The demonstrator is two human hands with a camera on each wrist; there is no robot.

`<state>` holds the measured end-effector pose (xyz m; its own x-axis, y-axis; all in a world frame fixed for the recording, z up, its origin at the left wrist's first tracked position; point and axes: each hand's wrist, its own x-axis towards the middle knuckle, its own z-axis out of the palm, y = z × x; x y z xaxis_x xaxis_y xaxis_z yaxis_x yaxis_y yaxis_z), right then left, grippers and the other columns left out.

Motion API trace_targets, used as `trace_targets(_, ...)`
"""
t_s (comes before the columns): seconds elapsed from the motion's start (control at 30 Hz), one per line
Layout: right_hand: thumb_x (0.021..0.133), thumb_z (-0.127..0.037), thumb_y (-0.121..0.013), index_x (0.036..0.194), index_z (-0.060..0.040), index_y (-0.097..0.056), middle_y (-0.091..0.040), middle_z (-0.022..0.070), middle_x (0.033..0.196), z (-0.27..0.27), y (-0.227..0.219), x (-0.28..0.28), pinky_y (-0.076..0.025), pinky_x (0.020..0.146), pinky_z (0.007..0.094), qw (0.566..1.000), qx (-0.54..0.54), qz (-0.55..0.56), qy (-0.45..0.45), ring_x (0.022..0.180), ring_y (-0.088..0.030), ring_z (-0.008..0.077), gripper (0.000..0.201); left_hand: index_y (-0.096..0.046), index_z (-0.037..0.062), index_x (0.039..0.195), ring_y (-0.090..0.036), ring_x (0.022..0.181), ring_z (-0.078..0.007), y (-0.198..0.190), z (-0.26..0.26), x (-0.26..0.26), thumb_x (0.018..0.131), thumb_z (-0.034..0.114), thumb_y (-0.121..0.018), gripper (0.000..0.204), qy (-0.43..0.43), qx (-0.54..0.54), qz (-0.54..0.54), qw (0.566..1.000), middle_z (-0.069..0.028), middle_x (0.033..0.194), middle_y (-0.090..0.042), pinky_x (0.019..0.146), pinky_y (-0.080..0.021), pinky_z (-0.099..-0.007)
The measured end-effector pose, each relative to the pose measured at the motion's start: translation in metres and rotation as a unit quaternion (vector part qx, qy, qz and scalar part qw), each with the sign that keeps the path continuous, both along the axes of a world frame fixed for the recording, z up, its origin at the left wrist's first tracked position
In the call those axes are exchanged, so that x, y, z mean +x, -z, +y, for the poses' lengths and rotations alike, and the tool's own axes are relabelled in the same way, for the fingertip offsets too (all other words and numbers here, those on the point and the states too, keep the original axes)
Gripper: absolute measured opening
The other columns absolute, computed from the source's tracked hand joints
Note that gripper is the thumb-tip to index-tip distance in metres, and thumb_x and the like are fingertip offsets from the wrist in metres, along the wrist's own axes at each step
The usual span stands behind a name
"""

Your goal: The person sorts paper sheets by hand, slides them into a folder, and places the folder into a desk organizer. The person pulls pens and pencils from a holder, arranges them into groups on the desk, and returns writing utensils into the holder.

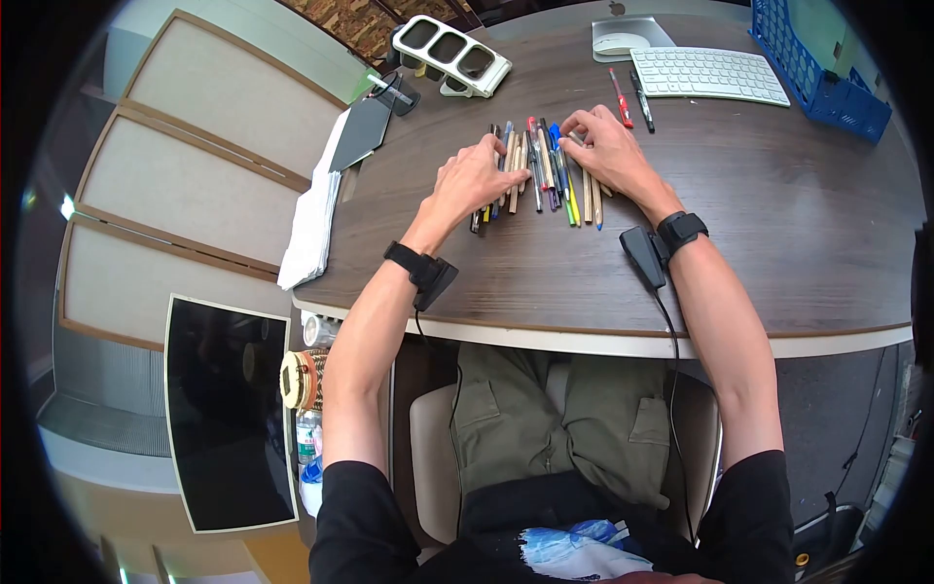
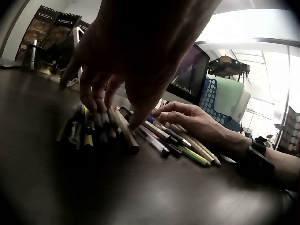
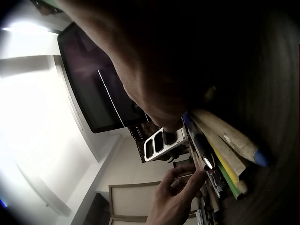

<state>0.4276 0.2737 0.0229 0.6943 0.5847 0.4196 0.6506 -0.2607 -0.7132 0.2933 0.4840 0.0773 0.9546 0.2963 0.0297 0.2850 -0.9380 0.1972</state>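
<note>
Pens and pencils (image 1: 542,161) lie side by side in a loose row on the dark wooden desk. Over the left part of the row is the left hand (image 1: 474,178); in the left wrist view its bent fingers (image 2: 99,93) touch the pens, with the thumb beside a thick wooden pencil (image 2: 125,133). The right hand (image 1: 613,156) rests on the right part, its fingertips near a blue-capped pen (image 1: 556,136). A blue-tipped pencil (image 3: 234,133) lies under the right hand in the right wrist view. Whether either hand grips a pen cannot be told.
A white three-slot holder (image 1: 452,56) and a black mesh cup (image 1: 397,97) stand at the back left. Beyond the right hand are a red pen (image 1: 621,97), a black pen (image 1: 642,101), a keyboard (image 1: 710,75), a mouse (image 1: 621,44) and a blue basket (image 1: 844,102). Papers (image 1: 313,229) lie at the left edge.
</note>
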Motion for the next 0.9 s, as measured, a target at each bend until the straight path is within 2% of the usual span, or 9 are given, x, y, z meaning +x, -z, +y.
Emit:
trace_targets(0.07, 0.096, -0.032, -0.073, 0.115, -0.0103, -0.074, -0.062, 0.0136, 0.11, 0.0, 0.0, 0.0, -0.055, 0.091, 0.0437, 1.0, 0.001, -0.002, -0.001, 0.101, -0.068, 0.0313, 0.029, -0.067, 0.0047, 0.126, -0.077, 0.094, -0.0324, -0.002, -0.001, 0.003, 0.086, 0.057, -0.077, 0.066, -0.002, 0.003, 0.007, 1.0, -0.0131, 0.094, -0.079, 0.085, -0.059, -0.0457)
trace_targets(0.13, 0.096, -0.032, -0.073, 0.115, -0.0103, -0.074, -0.063, 0.0135, 0.109, 0.0, 0.002, 0.0, -0.055, 0.091, 0.0439, 1.0, 0.003, -0.003, 0.0, 0.1, -0.068, 0.0313, 0.029, -0.066, 0.0004, 0.121, -0.076, 0.096, -0.0399, -0.002, -0.002, 0.007, 0.087, 0.053, -0.075, 0.063, 0.015, 0.07, 0.025, 0.997, -0.0203, 0.096, -0.078, 0.088, -0.059, -0.0512)
trace_targets(0.17, 0.096, -0.032, -0.073, 0.115, -0.0102, -0.074, -0.062, 0.0134, 0.109, 0.0, 0.001, 0.0, -0.055, 0.091, 0.0439, 1.0, 0.004, -0.002, -0.001, 0.101, -0.068, 0.0312, 0.029, -0.066, 0.0004, 0.121, -0.076, 0.096, -0.0399, -0.001, -0.004, 0.007, 0.087, 0.053, -0.075, 0.063, 0.014, 0.069, 0.027, 0.997, -0.0203, 0.096, -0.078, 0.088, -0.059, -0.0512)
trace_targets(0.23, 0.096, -0.032, -0.073, 0.115, -0.0102, -0.074, -0.062, 0.0132, 0.109, -0.001, 0.001, 0.0, -0.055, 0.091, 0.0439, 1.0, 0.004, -0.001, -0.003, 0.101, -0.067, 0.0312, 0.029, -0.066, -0.0022, 0.115, -0.075, 0.098, -0.0468, 0.0, -0.008, 0.009, 0.088, 0.049, -0.073, 0.058, 0.024, 0.116, 0.019, 0.993, -0.0277, 0.098, -0.076, 0.09, -0.058, -0.0554)
trace_targets(0.33, 0.096, -0.031, -0.073, 0.115, -0.0096, -0.073, -0.062, 0.0131, 0.108, -0.001, 0.0, 0.0, -0.055, 0.091, 0.044, 1.0, 0.004, 0.011, -0.002, 0.101, -0.067, 0.0315, 0.029, -0.064, -0.004, 0.112, -0.074, 0.098, -0.0497, 0.004, -0.01, 0.012, 0.092, 0.046, -0.07, 0.054, 0.048, 0.139, 0.021, 0.989, -0.0316, 0.098, -0.075, 0.088, -0.059, -0.0559)
trace_targets(0.53, 0.097, -0.032, -0.073, 0.115, -0.0086, -0.073, -0.062, 0.0137, 0.109, 0.0, 0.003, 0.002, -0.055, 0.09, 0.0446, 1.0, 0.007, -0.008, -0.007, 0.1, -0.067, 0.032, 0.03, -0.065, -0.0045, 0.111, -0.074, 0.099, -0.0487, 0.012, -0.004, 0.019, 0.097, 0.043, -0.066, 0.05, 0.038, 0.134, 0.01, 0.99, -0.0309, 0.099, -0.075, 0.087, -0.059, -0.055)
trace_targets(0.77, 0.097, -0.032, -0.073, 0.114, -0.0087, -0.074, -0.063, 0.0143, 0.109, -0.002, -0.001, 0.0, -0.055, 0.091, 0.0443, 1.0, -0.002, 0.014, -0.007, 0.101, -0.068, 0.0316, 0.029, -0.07, -0.0047, 0.104, -0.074, 0.101, -0.0476, 0.004, 0.008, 0.021, 0.099, 0.046, -0.065, 0.051, 0.034, 0.124, 0.035, 0.991, -0.0286, 0.101, -0.076, 0.089, -0.058, -0.0556)
trace_targets(0.87, 0.097, -0.032, -0.073, 0.112, -0.0087, -0.075, -0.063, 0.0143, 0.109, -0.002, 0.0, 0.002, -0.056, 0.091, 0.0441, 1.0, 0.005, 0.016, -0.009, 0.102, -0.068, 0.0312, 0.028, -0.07, -0.0055, 0.102, -0.073, 0.104, -0.0484, 0.01, 0.019, 0.025, 0.101, 0.047, -0.061, 0.054, 0.007, 0.073, 0.02, 0.997, -0.0298, 0.102, -0.076, 0.09, -0.058, -0.0544)
trace_targets(0.9, 0.096, -0.032, -0.073, 0.111, -0.0087, -0.075, -0.064, 0.0143, 0.11, -0.001, 0.0, 0.002, -0.056, 0.091, 0.0441, 1.0, 0.012, 0.014, -0.01, 0.102, -0.069, 0.0309, 0.028, -0.069, -0.0058, 0.1, -0.074, 0.102, -0.0449, 0.013, 0.026, 0.027, 0.102, 0.047, -0.058, 0.054, 0.006, 0.035, 0.024, 0.999, -0.0293, 0.1, -0.075, 0.088, -0.057, -0.0526)
